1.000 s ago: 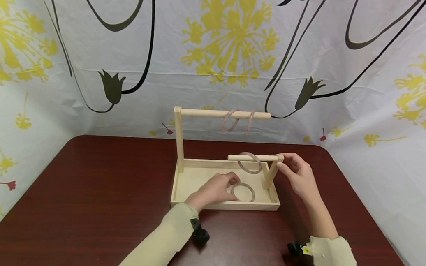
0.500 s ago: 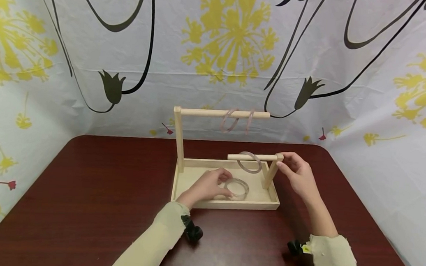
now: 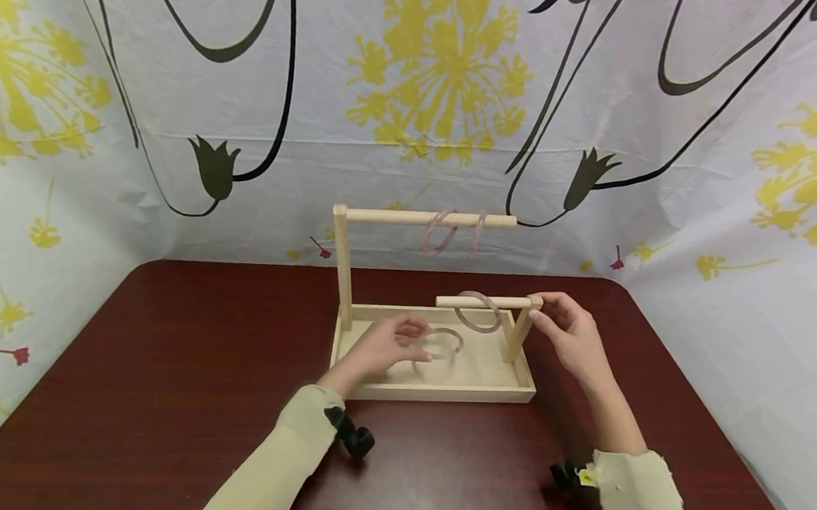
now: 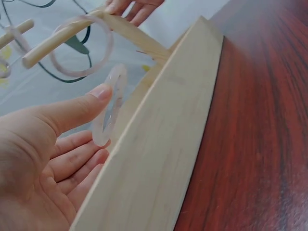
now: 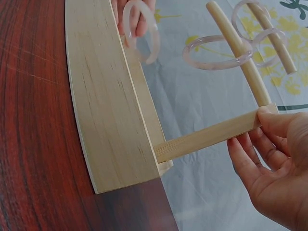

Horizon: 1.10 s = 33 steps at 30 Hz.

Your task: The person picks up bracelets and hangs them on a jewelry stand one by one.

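Observation:
In my left hand (image 3: pixel 379 348) a pale translucent bangle (image 4: pixel 98 126) is pinched between the thumb and the fingers. It is raised over the shallow wooden tray (image 3: pixel 441 395) of a jewelry stand, left of the lower bar (image 3: pixel 448 301). My right hand (image 3: pixel 573 338) grips the top of the short post (image 5: pixel 211 136), where the lower bar joins it. Another bangle (image 5: pixel 211 65) hangs on that lower bar. The right wrist view shows the held bangle slightly blurred near the left fingers.
Behind, the tall post (image 3: pixel 344 270) carries the upper bar (image 3: pixel 390 216), with a pinkish bangle (image 3: pixel 427 242) and a second pinkish bangle (image 3: pixel 477 240) on it. The stand rests on a dark red-brown table (image 3: pixel 232 337). A patterned white cloth (image 3: pixel 305 105) hangs behind the table.
My left hand has moved left and a little back, lifting the bangle off the tray floor. My right hand stays at the short post.

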Tool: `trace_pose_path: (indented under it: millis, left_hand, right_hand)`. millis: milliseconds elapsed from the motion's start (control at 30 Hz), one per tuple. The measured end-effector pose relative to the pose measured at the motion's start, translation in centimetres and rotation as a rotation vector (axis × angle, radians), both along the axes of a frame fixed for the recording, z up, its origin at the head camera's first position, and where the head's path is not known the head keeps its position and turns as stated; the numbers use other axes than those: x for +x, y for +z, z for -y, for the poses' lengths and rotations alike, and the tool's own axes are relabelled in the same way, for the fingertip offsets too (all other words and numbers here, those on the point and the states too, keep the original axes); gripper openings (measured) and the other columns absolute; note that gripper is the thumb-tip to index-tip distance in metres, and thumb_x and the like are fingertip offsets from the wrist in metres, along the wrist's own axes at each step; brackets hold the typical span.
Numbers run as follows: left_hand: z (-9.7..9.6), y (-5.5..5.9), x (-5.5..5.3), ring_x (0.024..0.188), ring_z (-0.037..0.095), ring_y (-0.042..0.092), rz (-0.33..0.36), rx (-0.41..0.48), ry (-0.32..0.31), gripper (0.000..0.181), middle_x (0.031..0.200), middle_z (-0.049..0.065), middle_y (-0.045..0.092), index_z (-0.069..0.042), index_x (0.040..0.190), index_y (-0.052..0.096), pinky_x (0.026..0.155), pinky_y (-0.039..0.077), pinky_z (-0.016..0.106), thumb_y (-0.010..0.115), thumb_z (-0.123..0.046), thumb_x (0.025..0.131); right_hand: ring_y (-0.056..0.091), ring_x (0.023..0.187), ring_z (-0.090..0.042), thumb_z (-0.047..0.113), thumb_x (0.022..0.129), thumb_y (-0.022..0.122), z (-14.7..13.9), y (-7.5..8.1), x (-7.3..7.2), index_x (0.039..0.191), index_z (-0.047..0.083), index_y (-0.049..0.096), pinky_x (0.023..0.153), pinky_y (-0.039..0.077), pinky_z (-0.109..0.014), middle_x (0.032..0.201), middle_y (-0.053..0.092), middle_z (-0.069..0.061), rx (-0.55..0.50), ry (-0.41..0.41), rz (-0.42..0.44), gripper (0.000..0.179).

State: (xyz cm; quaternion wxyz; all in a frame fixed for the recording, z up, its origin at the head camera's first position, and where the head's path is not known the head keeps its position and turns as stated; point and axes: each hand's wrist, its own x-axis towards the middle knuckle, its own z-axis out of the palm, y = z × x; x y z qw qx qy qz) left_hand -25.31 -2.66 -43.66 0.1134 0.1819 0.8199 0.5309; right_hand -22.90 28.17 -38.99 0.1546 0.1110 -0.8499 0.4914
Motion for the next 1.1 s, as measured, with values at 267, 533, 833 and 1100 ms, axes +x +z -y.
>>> trace_pose_path:
  millis: [267,533,833,1100]
  left_hand:
    - [1.3,0.1,-0.3,0.129,0.028,0.058,0.036,0.070,0.051,0.049,0.134,0.010,0.064,-0.011,0.128,0.062,0.108,0.047,0.044,0.081,-0.024,0.085]
    - [2.1,0.1,-0.3,0.133,0.029,0.055,0.066,0.151,0.076,0.049,0.138,0.010,0.062,-0.010,0.132,0.059,0.111,0.044,0.046,0.078,-0.022,0.087]
    - [2.5,0.4,-0.2,0.134,0.031,0.054,0.075,0.221,0.134,0.048,0.139,0.012,0.060,-0.008,0.133,0.058,0.109,0.045,0.048,0.075,-0.017,0.089]
    - [2.5,0.5,-0.1,0.135,0.029,0.053,0.077,0.307,0.208,0.047,0.139,0.013,0.061,-0.007,0.132,0.057,0.111,0.043,0.047,0.075,-0.016,0.089]
  right_hand:
    - [0.061,0.092,0.009,0.012,0.098,0.063,0.0,0.0,0.0,0.119,-0.004,0.061,0.076,0.048,-0.009,0.098,0.060,0.025,0.002,-0.004,0.008,0.026]
    - [0.060,0.092,0.010,0.013,0.099,0.063,0.1,0.2,0.2,0.119,-0.003,0.061,0.076,0.048,-0.010,0.100,0.060,0.023,0.011,-0.009,0.016,0.026]
    - [0.060,0.092,0.011,0.011,0.098,0.063,0.1,0.1,0.1,0.119,-0.004,0.061,0.077,0.048,-0.008,0.099,0.060,0.024,0.004,0.000,0.000,0.026]
    - [0.059,0.092,0.012,0.011,0.098,0.063,0.0,0.1,0.1,0.118,-0.004,0.061,0.077,0.048,-0.008,0.099,0.060,0.025,0.002,0.002,-0.005,0.025]
